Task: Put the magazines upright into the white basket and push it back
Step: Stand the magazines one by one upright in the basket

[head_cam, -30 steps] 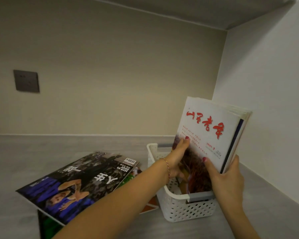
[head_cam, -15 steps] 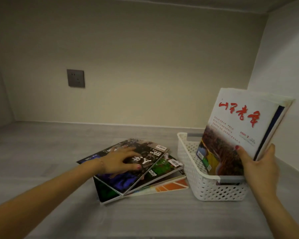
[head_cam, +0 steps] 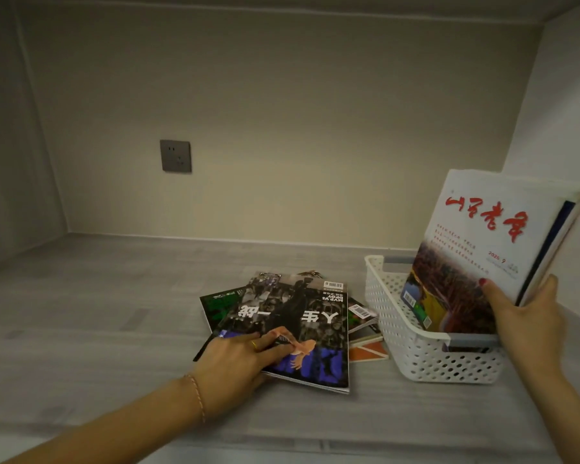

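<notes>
Holding: right hand fingers clamp upright white-covered magazines in white perforated plastic basket
Reaching: left hand fingers spread on dark glossy magazine
Risk: one-handed, the stack may topple

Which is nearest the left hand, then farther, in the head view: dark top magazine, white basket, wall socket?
1. Dark top magazine: under the left hand, touching.
2. White basket: to the right, past the stack.
3. Wall socket: on the back wall, farthest.
</notes>
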